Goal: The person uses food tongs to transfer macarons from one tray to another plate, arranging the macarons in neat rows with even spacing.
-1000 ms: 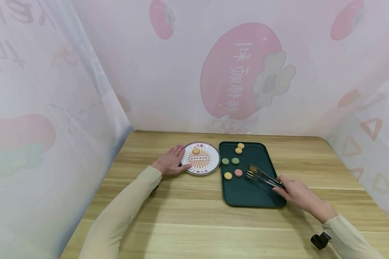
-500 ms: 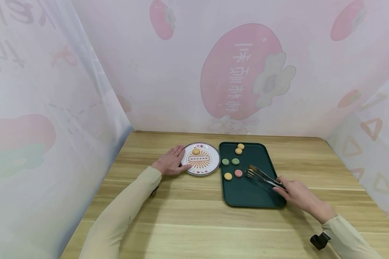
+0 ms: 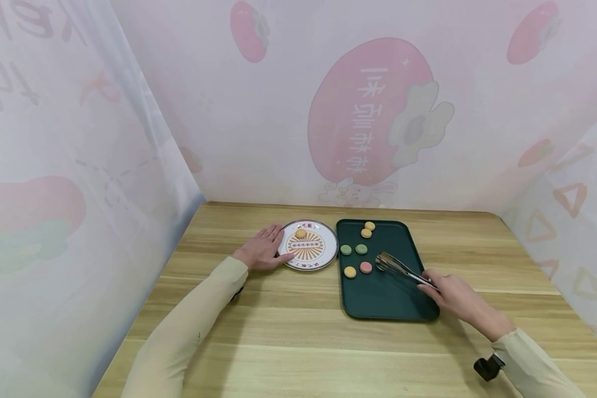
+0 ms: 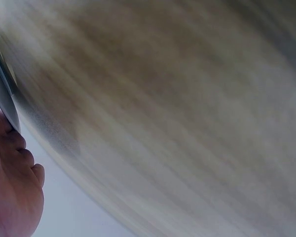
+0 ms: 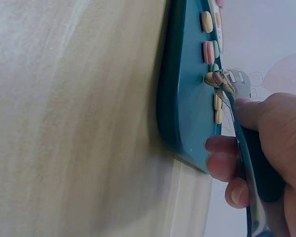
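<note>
My right hand (image 3: 455, 296) grips a pair of metal serving tongs (image 3: 403, 269), angled over the dark green tray (image 3: 390, 301). In the right wrist view the tongs' slotted tips (image 5: 237, 79) are closed round a yellow macaron (image 5: 209, 79), close over the tray. Just left of the tips lie a pink macaron (image 3: 365, 267) and a yellow macaron (image 3: 350, 272). My left hand (image 3: 262, 249) rests flat with fingers straight, its thumb over the rim of the white patterned plate (image 3: 323, 257). One yellow macaron (image 3: 300, 234) sits on that plate.
Two green macarons (image 3: 353, 249) lie side by side at the tray's left. Two more yellow macarons (image 3: 367, 230) touch near its far edge. The wooden table (image 3: 298, 342) ends against a printed pink curtain (image 3: 268, 138) at the back and sides.
The tongs' two arms have come together, closing round the yellow macaron on the tray. Both hands stay in nearly the same places.
</note>
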Motion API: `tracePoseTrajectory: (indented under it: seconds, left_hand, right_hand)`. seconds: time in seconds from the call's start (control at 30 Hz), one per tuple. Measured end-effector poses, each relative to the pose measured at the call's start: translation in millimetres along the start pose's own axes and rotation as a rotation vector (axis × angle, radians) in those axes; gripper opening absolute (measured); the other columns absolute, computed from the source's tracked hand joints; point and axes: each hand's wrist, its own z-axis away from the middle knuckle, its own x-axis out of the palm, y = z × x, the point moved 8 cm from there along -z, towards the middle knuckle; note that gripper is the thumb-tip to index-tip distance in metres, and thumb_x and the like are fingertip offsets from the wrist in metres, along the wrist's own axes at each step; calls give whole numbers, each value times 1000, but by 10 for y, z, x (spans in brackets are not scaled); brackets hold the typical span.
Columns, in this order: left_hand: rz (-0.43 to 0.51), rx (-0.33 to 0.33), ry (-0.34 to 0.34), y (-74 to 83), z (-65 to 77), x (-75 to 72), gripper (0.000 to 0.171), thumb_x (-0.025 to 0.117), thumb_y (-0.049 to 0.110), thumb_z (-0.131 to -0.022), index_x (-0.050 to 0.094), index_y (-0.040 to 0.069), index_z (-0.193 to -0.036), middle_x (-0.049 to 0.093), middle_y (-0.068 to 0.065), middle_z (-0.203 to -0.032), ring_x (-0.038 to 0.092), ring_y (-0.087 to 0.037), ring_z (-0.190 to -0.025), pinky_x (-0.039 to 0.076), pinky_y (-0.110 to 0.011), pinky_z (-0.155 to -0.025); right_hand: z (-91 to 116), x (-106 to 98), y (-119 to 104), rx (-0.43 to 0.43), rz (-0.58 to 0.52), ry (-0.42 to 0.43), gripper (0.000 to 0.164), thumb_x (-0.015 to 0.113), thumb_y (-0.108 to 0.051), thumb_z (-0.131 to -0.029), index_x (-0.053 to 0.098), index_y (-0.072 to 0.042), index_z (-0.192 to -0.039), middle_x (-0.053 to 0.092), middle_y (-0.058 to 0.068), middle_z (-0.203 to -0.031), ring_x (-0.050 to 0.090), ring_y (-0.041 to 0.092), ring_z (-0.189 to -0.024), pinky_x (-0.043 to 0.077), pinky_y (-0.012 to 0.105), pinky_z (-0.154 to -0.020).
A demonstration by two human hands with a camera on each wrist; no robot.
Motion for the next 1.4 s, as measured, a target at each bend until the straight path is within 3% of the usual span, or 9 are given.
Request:
tracePoseTrajectory:
  seconds: [1.0, 1.4]
  left_hand:
    - [1, -15, -4, 15, 3, 7, 98, 26, 74, -94, 15, -1, -156, 12, -19, -164, 10, -32, -154, 15, -44, -125]
    - [10, -6, -4, 26, 12, -13, 97, 26, 73, -95, 16, -2, -155, 12, -19, -164, 10, -33, -153, 16, -45, -125]
  right_hand:
    - [-541, 68, -158, 26, -75, -90, 17, 60, -27, -99, 56, -12, -107, 45, -9, -61, 38, 2, -46, 34, 19, -43]
    - [-783, 119, -292, -37, -90, -61, 15, 62, -22, -98, 57, -10, -105, 48, -9, -63, 38, 2, -48, 34, 18, -46]
